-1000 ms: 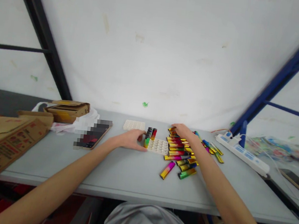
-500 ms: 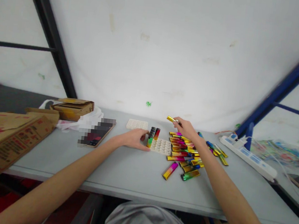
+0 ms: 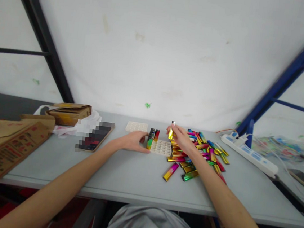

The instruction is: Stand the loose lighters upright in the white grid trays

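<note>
My right hand (image 3: 180,137) pinches a gold lighter (image 3: 171,133), held upright with its metal top upward, above the far right end of a white tray with round holes (image 3: 161,148). At the tray's left end, my left hand (image 3: 133,141) rests with thumb and fingers curved around the corner, gripping it. Several lighters with black tops stand upright in the tray there, a green one (image 3: 149,144) nearest the thumb and a red one (image 3: 156,135) beside them. A pile of shiny coloured lighters (image 3: 189,168) lies right of the tray, partly hidden under my right forearm.
Another white tray (image 3: 137,127) lies behind my left hand. To the left are a phone (image 3: 96,137), a small cardboard box (image 3: 72,114) on a white plastic bag and a larger carton (image 3: 9,149). A power strip (image 3: 251,155) lies at the right; another phone (image 3: 303,182) is beyond it.
My right hand has moved down and slightly left toward the tray, and the lighter in it has turned from lying nearly level to upright. My left hand stays at the tray.
</note>
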A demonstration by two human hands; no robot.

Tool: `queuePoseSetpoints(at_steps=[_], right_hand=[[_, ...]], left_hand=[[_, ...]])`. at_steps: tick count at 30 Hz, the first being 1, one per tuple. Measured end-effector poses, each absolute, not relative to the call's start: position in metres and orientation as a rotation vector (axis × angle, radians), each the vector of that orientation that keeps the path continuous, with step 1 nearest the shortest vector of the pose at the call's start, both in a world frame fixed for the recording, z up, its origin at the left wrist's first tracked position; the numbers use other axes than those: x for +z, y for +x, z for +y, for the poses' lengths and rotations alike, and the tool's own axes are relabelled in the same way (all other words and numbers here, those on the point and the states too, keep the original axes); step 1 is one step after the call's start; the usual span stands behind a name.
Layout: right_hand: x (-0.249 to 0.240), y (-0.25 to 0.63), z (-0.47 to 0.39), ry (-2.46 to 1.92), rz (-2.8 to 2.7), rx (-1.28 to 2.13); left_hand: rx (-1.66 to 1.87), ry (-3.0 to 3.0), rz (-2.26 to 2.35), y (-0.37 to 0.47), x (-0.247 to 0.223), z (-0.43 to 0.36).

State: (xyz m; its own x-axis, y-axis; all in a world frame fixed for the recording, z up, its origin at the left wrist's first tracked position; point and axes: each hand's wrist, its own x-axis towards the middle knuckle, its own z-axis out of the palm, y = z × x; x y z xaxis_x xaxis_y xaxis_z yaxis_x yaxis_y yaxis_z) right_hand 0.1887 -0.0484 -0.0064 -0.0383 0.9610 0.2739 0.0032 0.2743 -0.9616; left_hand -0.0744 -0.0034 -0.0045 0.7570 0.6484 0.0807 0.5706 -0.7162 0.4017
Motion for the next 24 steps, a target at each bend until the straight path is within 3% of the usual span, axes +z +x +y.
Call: queuePoseSetpoints(at_steps=[7,11,18,24], right_hand=[[0.002,0.167,-0.067,-0.820,-1.360,1.170],[0.005,0.162,-0.071,-0.929,-1.339,1.158],[-0.003,0.158,-0.075,-1.241,-1.528,0.552],[-0.004,0.149,-0.076,-1.355,-1.516,0.440]], left_hand=[[0.337,2.622,0.931,-0.073,-0.003,-0.005],[0.332,2.606,0.951,-0.073,-0.002,-0.005],[0.346,2.603,0.951,-0.073,-0.004,-0.004],[0.352,2.611,0.913,-0.073,-0.005,-0.002]])
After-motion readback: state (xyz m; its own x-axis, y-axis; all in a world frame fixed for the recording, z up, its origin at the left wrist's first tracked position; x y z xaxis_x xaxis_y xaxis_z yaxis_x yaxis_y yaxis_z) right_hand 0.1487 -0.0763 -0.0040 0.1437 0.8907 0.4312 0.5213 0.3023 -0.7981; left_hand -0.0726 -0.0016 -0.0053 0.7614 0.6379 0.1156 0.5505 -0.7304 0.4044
